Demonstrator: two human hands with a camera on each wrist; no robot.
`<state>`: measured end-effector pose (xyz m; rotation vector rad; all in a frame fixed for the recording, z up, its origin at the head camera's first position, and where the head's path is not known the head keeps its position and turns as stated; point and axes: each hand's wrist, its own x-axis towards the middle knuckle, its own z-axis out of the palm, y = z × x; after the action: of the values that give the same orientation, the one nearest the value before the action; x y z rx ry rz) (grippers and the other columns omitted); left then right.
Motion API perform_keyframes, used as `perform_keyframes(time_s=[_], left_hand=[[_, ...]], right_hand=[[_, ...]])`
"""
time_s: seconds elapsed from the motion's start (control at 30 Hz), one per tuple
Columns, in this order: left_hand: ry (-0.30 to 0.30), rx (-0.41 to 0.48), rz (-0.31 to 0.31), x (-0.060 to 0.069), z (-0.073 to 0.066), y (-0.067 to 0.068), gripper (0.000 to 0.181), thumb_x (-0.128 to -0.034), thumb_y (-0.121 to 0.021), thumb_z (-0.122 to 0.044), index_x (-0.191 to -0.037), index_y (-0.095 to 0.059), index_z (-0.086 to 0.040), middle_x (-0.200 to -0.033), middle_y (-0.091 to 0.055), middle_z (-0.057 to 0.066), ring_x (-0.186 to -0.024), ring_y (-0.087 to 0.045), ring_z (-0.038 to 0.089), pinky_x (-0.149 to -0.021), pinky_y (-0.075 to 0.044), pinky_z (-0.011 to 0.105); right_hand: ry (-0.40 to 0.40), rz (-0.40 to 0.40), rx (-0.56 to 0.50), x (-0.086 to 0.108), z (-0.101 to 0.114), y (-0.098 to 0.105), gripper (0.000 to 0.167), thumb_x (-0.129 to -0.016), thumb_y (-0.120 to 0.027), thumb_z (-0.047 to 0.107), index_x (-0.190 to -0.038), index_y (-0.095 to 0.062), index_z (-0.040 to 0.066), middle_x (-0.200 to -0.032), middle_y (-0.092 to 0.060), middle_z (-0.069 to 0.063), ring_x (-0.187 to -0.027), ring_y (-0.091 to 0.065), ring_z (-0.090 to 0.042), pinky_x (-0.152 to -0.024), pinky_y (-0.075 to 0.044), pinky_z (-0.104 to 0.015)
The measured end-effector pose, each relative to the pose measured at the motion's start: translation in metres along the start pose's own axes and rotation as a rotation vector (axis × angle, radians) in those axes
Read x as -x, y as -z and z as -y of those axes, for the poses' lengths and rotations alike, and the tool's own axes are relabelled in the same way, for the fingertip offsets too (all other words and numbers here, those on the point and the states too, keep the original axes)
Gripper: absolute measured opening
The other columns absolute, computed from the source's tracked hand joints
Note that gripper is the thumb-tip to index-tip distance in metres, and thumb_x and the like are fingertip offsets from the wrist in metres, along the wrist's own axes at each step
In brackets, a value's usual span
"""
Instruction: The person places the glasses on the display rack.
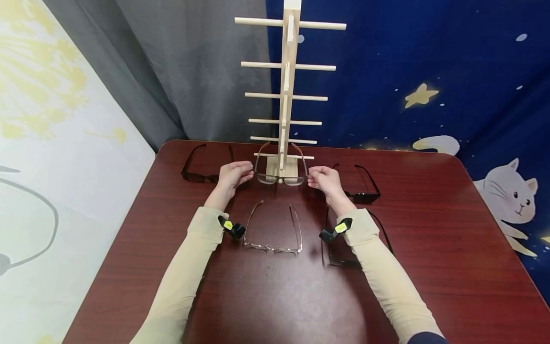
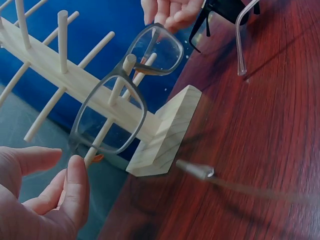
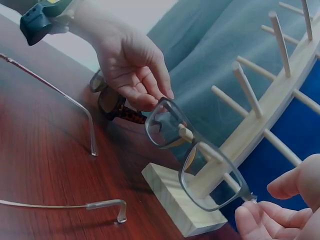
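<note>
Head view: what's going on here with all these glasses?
A person has a gray-framed pair at a wooden stand, its bridge by the lowest front peg. The left hand and right hand are at its outer corners; whether they pinch or merely touch it is hard to tell. A thin-framed pair lies on the table in front, with dark-framed glasses on both sides. The stand's higher pegs in view hold none.

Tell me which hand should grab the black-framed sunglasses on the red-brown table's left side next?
Probably the left hand: it is close beside those sunglasses, while the right hand is across the gray, rectangular, clear-lensed glasses. Both hands seem to pinch those, so left should let go first.
</note>
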<state>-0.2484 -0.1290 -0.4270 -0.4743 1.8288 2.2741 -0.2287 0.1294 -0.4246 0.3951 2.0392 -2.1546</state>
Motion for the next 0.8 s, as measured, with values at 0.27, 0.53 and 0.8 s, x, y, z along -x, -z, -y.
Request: perform_keyframes(time_s=[0.27,0.53,0.8], left_hand=[[-0.029,0.016,0.012,0.01,-0.004,0.025,0.038,-0.0889,-0.059,0.001,-0.124,-0.049,0.013,-0.078,-0.067,0.003,-0.062,-0.065,0.008,-0.064,-0.056,0.019],[-0.035,-0.004,-0.029,0.023,-0.011,0.061,0.032,-0.0887,-0.061,-0.001,-0.119,-0.054,0.008,-0.081,-0.066,0.002,-0.068,-0.066,0.009,-0.072,-0.056,0.022],[-0.071,0.045,-0.091,0.035,-0.018,0.096,0.017,-0.0874,-0.06,0.004,-0.081,-0.068,-0.01,-0.074,-0.067,-0.001,-0.065,-0.067,0.01,-0.07,-0.056,0.023]], right_hand=[[0.116,-0.018,0.024,0.022,0.006,-0.002,0.027,-0.091,-0.052,-0.002,-0.115,-0.053,-0.015,-0.078,-0.061,-0.004,-0.063,-0.059,-0.007,-0.061,-0.053,-0.016],[0.192,0.05,-0.026,0.043,0.004,-0.019,0.021,-0.089,-0.055,-0.005,-0.108,-0.056,-0.015,-0.081,-0.062,-0.013,-0.064,-0.06,-0.01,-0.062,-0.054,-0.019],[0.243,0.168,-0.033,0.062,0.005,-0.047,0.021,-0.089,-0.055,-0.007,-0.106,-0.054,-0.019,-0.076,-0.063,-0.006,-0.065,-0.06,-0.011,-0.064,-0.054,-0.023]])
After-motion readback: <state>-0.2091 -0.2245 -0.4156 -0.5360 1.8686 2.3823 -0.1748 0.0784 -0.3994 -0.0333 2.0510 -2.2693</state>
